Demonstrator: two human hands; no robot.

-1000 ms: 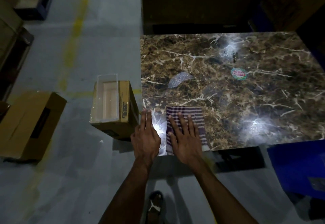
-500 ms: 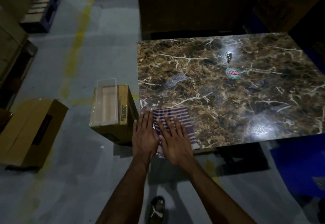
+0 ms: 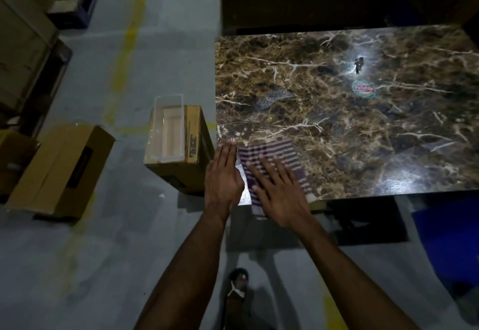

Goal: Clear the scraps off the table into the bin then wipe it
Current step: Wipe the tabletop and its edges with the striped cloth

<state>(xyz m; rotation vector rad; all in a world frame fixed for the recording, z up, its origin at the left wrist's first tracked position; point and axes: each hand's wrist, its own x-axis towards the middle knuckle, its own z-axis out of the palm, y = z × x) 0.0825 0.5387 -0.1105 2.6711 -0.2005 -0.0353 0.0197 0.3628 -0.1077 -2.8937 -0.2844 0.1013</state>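
A purple-and-white striped cloth lies at the near left corner of the brown marble table, one end hanging over the near edge. My right hand presses flat on the cloth with fingers spread. Just left of it, my left hand rests flat at the table's corner, fingers straight and together. A clear bin sits on a cardboard box beside the table's left edge. On the table lie a round sticker, a small shiny scrap and a greyish scrap.
A second cardboard box lies on the grey floor at the left. Stacked boxes and a pallet stand at the far left. A blue object sits at the lower right. My sandalled foot is below the table edge.
The cloth and my right hand slid left to the table's corner, then shifted slightly right again. My left hand stayed flat beside them at the corner.
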